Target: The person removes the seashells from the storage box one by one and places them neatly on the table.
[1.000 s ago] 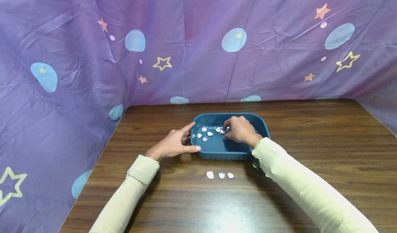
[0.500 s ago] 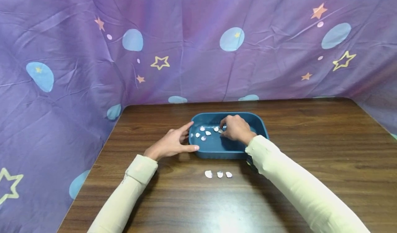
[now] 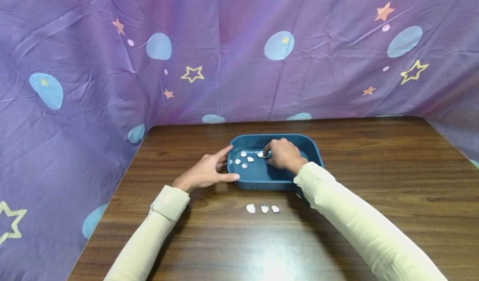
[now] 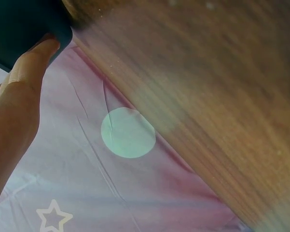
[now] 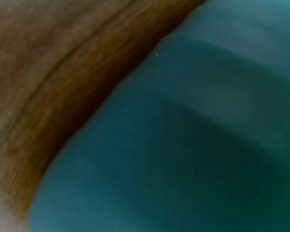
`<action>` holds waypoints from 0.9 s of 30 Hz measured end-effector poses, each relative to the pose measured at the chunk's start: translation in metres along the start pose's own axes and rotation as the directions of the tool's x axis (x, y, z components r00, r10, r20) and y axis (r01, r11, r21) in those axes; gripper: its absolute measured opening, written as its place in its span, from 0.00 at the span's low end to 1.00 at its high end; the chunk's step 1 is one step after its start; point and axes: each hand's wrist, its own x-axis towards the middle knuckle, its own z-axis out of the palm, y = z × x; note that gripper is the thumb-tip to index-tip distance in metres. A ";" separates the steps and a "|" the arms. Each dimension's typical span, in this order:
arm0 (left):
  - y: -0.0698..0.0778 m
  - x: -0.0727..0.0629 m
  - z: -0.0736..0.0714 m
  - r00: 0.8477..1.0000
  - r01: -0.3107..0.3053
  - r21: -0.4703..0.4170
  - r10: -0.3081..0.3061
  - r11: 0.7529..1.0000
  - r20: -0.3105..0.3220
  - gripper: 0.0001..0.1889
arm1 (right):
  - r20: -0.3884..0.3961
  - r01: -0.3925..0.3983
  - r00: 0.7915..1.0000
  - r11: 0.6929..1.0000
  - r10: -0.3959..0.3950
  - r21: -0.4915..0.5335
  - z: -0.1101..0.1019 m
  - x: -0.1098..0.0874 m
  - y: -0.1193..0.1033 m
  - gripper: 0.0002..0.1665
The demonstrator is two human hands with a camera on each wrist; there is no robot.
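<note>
In the head view a blue rectangular tray (image 3: 267, 185) stands on the table with several small white, shell-like pieces (image 3: 250, 159) scattered inside, mostly at its left. My left hand (image 3: 203, 171) spreads thumb and straight fingers around the tray's left end, thumb at the front rim. The left wrist view shows its fingers (image 4: 29, 67) against the tray's dark wall (image 4: 34, 29). Reaching into the tray, my right hand (image 3: 286, 154) pinches one white piece (image 3: 265, 155) between finger and thumb, beside another white piece (image 3: 260, 154). In the right wrist view the blurred tray wall (image 5: 159, 145) fills most of the picture.
Three more white pieces (image 3: 264, 209) lie in a row on the brown wooden table (image 3: 374, 181), just in front of the tray. A purple cloth (image 3: 239, 65) with stars and blue spots hangs behind the table and along its left side.
My right thumb and fingers have closed in on a white piece inside the tray. The left hand keeps its place at the tray's end. The whole head view has shifted slightly.
</note>
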 end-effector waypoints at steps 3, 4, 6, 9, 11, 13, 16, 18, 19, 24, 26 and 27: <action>-0.002 0.000 0.001 1.000 0.002 -0.005 -0.002 1.000 -0.002 0.52 | -0.006 0.014 1.000 1.000 -0.014 -0.007 0.000 0.000 0.000 0.06; -0.002 0.000 0.001 1.000 0.000 -0.009 0.000 1.000 -0.002 0.52 | -0.011 0.018 1.000 1.000 -0.018 -0.007 0.000 0.000 0.000 0.04; -0.002 0.001 0.001 1.000 -0.004 -0.017 0.004 1.000 -0.002 0.52 | -0.019 0.029 0.999 1.000 -0.029 -0.009 0.000 0.001 0.000 0.03; -0.002 0.001 0.001 1.000 -0.009 -0.030 0.009 1.000 -0.003 0.52 | -0.022 0.036 0.999 0.999 -0.036 -0.007 0.001 0.002 0.001 0.05; -0.003 0.001 0.001 1.000 -0.012 -0.041 0.012 0.999 -0.003 0.52 | -0.015 0.036 0.999 0.999 -0.036 -0.006 0.001 0.002 0.000 0.07; -0.003 0.001 0.001 1.000 -0.014 -0.050 0.014 0.999 -0.003 0.53 | -0.004 0.032 0.999 0.999 -0.032 -0.005 0.002 0.002 0.000 0.08; -0.003 0.001 0.001 1.000 -0.016 -0.053 0.016 0.998 -0.005 0.53 | 0.007 0.029 1.000 1.000 -0.029 -0.006 0.002 0.003 0.000 0.07; -0.003 0.001 0.001 1.000 -0.019 -0.050 0.019 0.999 -0.007 0.53 | 0.009 0.028 1.000 1.000 -0.028 -0.008 0.002 0.003 0.000 0.07; -0.002 0.001 0.001 1.000 -0.021 -0.050 0.020 0.999 -0.007 0.53 | 0.009 0.028 1.000 1.000 -0.028 -0.009 0.002 0.003 0.000 0.07; -0.002 0.001 0.001 1.000 -0.018 -0.066 0.018 0.998 -0.007 0.53 | 0.013 0.028 1.000 1.000 -0.028 -0.011 0.001 0.002 0.000 0.07; -0.002 0.001 0.001 1.000 -0.014 -0.070 0.014 0.997 -0.005 0.53 | 0.022 0.027 0.999 1.000 -0.027 -0.015 0.000 0.002 0.000 0.07; -0.002 0.001 0.001 1.000 -0.012 -0.069 0.012 0.998 -0.005 0.53 | 0.026 0.027 0.999 0.999 -0.027 -0.019 0.000 0.002 0.000 0.07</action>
